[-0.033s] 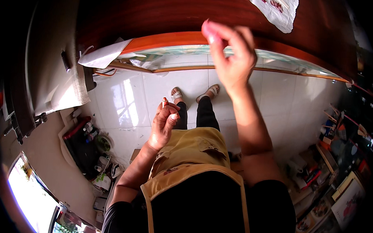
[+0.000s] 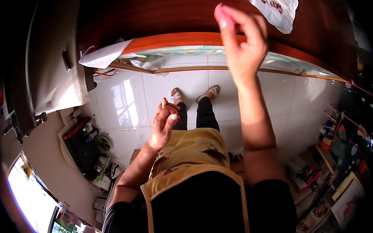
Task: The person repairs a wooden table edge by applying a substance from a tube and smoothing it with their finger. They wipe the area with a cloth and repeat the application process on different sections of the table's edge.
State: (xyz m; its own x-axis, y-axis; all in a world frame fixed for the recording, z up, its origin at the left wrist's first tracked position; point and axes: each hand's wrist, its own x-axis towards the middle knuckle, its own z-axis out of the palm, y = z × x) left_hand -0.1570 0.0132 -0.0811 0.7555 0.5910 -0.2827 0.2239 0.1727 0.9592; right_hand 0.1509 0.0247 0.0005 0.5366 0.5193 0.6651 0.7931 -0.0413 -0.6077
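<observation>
My left hand (image 2: 165,124) is closed on a small red-tipped stick (image 2: 165,102), held upright in front of my apron. My right hand (image 2: 244,42) is raised over the dark red wooden tabletop (image 2: 157,15), fingers curled toward the thumb around a pinkish patch (image 2: 225,19); I cannot make out whether that is an object or colour on the fingertips. Just beside that hand, a crumpled white sheet (image 2: 286,19) carries small dark pink bits and a pale stick.
A white cloth (image 2: 102,54) hangs over the table's front edge. A grey-covered surface (image 2: 56,91) with a dark pen-like item stands at left, a bright window (image 2: 29,193) below it. My feet stand on white floor tiles (image 2: 154,95). Cluttered shelves (image 2: 326,170) line the right side.
My right hand has moved up and to the right, closer to the white sheet. My left hand stays where it was, still holding the stick.
</observation>
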